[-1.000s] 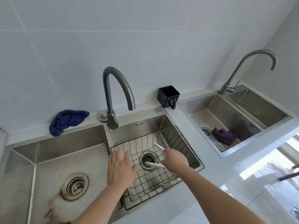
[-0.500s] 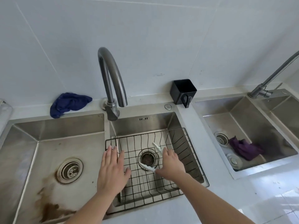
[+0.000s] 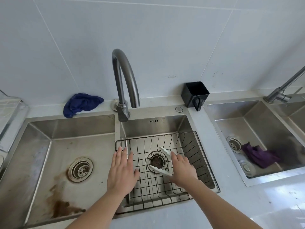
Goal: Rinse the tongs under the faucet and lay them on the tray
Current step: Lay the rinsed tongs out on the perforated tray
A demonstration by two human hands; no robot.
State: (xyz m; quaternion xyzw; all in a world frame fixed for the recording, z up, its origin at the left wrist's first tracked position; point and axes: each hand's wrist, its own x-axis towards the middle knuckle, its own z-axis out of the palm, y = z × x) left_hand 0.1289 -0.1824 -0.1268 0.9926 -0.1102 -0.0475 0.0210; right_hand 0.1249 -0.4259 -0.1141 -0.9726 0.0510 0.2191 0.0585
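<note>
White tongs (image 3: 160,170) lie spread over the black wire tray (image 3: 196,156) that sits in the middle sink basin, their two arms framing the drain. My right hand (image 3: 181,169) is on the tongs' hinge end and grips it. My left hand (image 3: 122,171) hovers flat with straight fingers over the tray's left edge and holds nothing. The grey curved faucet (image 3: 127,80) stands behind the basin, its spout above the back of the tray. No water is running.
A stained left basin (image 3: 66,154) with a drain adjoins the tray. A blue cloth (image 3: 80,103) and a black cup (image 3: 194,95) sit on the back ledge. A second sink (image 3: 255,129) on the right holds a purple cloth (image 3: 259,156) and has its own faucet (image 3: 280,91).
The view shifted right and down, centring the middle basin. My right hand lowered slightly with the tongs onto the tray; my left hand stayed flat at the tray's left edge.
</note>
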